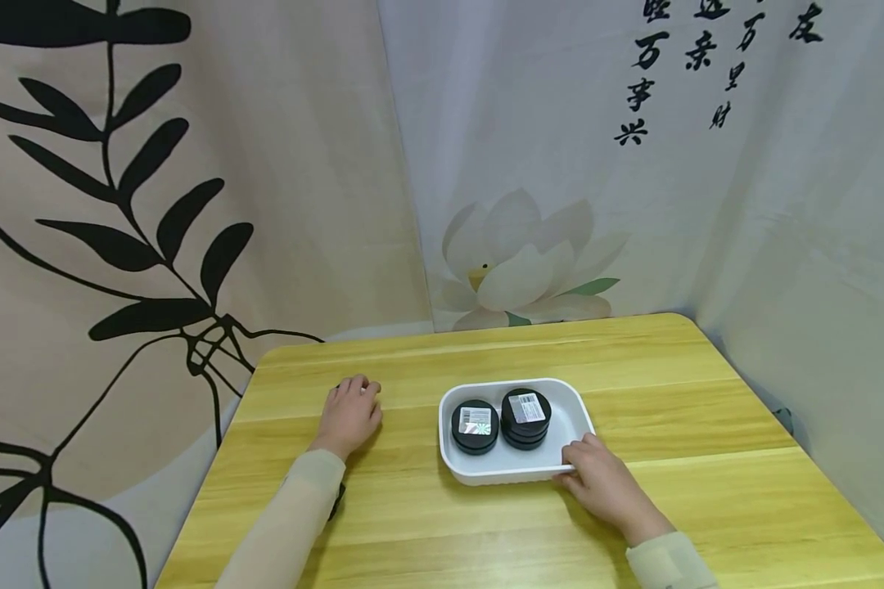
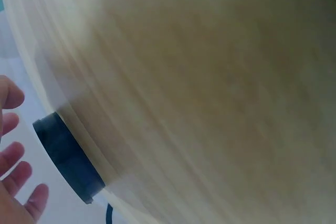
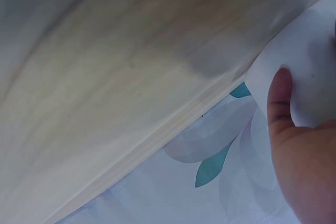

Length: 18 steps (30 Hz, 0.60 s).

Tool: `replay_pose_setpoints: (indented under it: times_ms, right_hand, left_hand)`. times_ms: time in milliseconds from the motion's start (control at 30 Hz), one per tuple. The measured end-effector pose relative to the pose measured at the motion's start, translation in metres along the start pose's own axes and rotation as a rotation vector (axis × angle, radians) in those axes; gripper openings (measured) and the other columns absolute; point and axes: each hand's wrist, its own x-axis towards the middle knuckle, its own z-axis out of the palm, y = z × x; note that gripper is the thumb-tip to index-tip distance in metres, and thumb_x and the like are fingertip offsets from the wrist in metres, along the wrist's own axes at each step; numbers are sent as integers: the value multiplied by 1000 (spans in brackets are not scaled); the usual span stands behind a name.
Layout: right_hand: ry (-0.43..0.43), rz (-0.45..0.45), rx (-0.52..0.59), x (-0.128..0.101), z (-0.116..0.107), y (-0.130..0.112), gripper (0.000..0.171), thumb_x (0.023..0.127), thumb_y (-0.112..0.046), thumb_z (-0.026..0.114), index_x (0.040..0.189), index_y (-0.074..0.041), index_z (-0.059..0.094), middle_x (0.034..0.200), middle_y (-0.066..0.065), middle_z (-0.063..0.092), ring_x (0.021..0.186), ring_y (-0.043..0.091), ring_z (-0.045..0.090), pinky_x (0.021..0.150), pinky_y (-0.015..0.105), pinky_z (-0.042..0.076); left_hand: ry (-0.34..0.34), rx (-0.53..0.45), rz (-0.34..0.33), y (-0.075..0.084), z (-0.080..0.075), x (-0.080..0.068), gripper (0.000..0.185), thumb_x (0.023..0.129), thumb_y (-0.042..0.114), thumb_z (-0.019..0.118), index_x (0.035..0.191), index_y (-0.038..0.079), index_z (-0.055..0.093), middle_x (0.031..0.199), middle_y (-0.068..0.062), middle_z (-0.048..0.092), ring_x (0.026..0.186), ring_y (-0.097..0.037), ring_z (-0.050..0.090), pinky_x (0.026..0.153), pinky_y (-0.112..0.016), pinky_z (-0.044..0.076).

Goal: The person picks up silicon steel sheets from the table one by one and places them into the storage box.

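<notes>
A white tray (image 1: 517, 478) stands on the wooden table (image 1: 670, 409). It holds two short stacks of black round tins, one at the left (image 1: 475, 425) and one at the right (image 1: 526, 417), both with labels on top. My right hand (image 1: 580, 458) grips the tray's near right corner. In the right wrist view its thumb (image 3: 280, 98) lies against the white tray wall (image 3: 307, 56). My left hand (image 1: 354, 405) rests palm down on the table, left of the tray and apart from it. In the left wrist view its fingers (image 2: 13, 163) are spread beside a black round object (image 2: 65, 156), not gripping it.
Printed cloth backdrops hang close behind and beside the table: a leaf pattern (image 1: 140, 245) at the left, a lotus flower (image 1: 523, 262) at the back. The table's rounded right corner (image 1: 681, 321) is near the backdrop. Bare wood surrounds the tray.
</notes>
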Motion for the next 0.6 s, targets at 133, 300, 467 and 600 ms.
replay_pose_setpoints:
  times_ms: [133, 300, 467, 600]
  right_hand:
    - [27, -19, -11, -1, 1, 0, 37, 74, -22, 88, 72, -23, 51, 73, -17, 53, 78, 7, 39, 65, 23, 39]
    - [12, -9, -6, -1, 1, 0, 36, 75, -22, 87, 72, -24, 52, 73, -17, 52, 78, 7, 39, 65, 23, 39]
    - [-19, 10, 1, 0, 0, 0, 33, 77, -24, 86, 74, -24, 53, 75, -16, 53, 79, 8, 40, 66, 24, 40]
    - [-21, 12, 1, -1, -1, 0, 33, 78, -25, 86, 74, -24, 53, 75, -16, 53, 79, 8, 40, 66, 24, 40]
  left_hand:
    - [-4, 1, -26, -4, 3, 0, 34, 99, 26, 60, 130, 14, 59, 135, -13, 51, 126, -36, 47, 101, -57, 41]
    - [-20, 18, -44, -10, 7, 1, 37, 99, 29, 59, 134, 16, 58, 141, -14, 48, 129, -37, 45, 100, -57, 41]
    - [-30, 28, -47, -13, 8, 2, 44, 98, 32, 60, 139, 17, 56, 147, -17, 45, 132, -40, 44, 100, -60, 41]
    - [-45, 30, -62, -13, 9, 3, 47, 98, 33, 61, 142, 19, 54, 150, -18, 42, 135, -42, 42, 102, -61, 39]
